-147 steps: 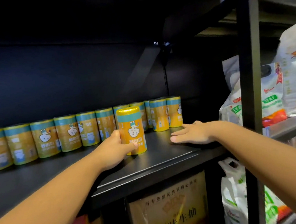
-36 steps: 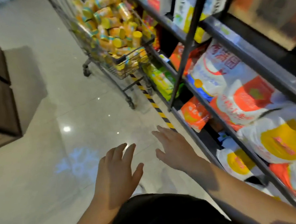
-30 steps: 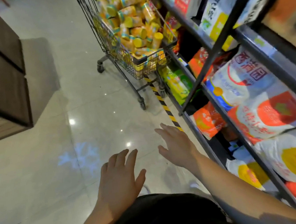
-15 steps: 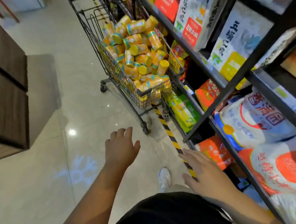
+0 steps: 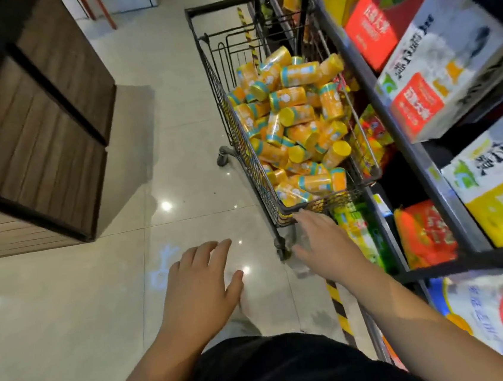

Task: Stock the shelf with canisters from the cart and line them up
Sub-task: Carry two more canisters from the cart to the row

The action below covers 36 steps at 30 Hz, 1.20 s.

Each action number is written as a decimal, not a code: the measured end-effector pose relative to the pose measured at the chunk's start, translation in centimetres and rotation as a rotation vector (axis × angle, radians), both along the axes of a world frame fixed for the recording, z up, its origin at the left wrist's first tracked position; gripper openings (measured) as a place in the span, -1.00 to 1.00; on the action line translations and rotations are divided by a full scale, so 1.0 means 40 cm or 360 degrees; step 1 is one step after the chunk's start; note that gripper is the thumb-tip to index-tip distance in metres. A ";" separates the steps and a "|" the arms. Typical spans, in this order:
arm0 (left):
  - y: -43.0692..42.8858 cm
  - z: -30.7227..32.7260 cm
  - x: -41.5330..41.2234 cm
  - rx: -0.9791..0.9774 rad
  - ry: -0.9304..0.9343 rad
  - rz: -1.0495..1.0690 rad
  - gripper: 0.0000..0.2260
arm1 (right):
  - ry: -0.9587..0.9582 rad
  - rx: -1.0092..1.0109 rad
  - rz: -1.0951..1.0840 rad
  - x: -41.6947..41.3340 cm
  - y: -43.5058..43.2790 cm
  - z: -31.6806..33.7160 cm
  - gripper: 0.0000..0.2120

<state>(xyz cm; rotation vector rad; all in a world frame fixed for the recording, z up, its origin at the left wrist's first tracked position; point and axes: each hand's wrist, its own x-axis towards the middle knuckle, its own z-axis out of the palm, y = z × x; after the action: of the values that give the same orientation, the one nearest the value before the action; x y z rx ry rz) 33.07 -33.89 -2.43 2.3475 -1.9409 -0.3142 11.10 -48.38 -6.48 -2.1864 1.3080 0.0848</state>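
Yellow, teal-banded cylindrical canisters (image 5: 295, 117) lie heaped in the black wire cart (image 5: 213, 70). The right hand (image 5: 324, 244), fingers straight, reaches the cart's near-left corner. The left hand (image 5: 201, 284) hangs beside it, fingers loosely apart.

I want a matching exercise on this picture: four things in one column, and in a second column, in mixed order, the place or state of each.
1. left hand
2. right hand
3. canisters
4. striped tape

a. on the floor beside the shelving
b. piled in the cart
c. open above the floor, holding nothing
d. open, fingertips at the cart's near rim

Pairs: 1-c, 2-d, 3-b, 4-a
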 end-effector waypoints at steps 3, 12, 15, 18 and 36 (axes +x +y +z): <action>-0.064 -0.008 0.072 0.0040 -0.0020 -0.0004 -0.49 | 0.0077 0.0033 0.0005 0.080 -0.116 -0.035 -0.32; -0.501 -0.070 0.234 0.0070 -0.0009 -0.0556 -0.50 | 0.0141 0.0202 -0.0334 0.161 -0.301 -0.033 -0.31; -0.671 -0.100 0.235 0.0078 -0.0097 -0.0834 -0.48 | 0.0127 0.0158 -0.0458 0.156 -0.320 -0.025 -0.30; -0.801 -0.145 0.200 0.0165 -0.0159 -0.1031 -0.47 | 0.0117 0.0126 -0.0566 0.132 -0.314 0.000 -0.32; -1.069 -0.399 -0.032 0.0694 0.0051 -0.0897 -0.52 | 0.0251 0.0450 -0.0272 -0.107 -0.703 -0.143 -0.33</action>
<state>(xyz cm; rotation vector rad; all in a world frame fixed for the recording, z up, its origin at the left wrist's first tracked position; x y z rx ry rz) 31.80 -76.64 -18.40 1.9080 -2.7132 -0.8817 6.83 -76.51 -12.21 -1.8537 1.4667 0.3591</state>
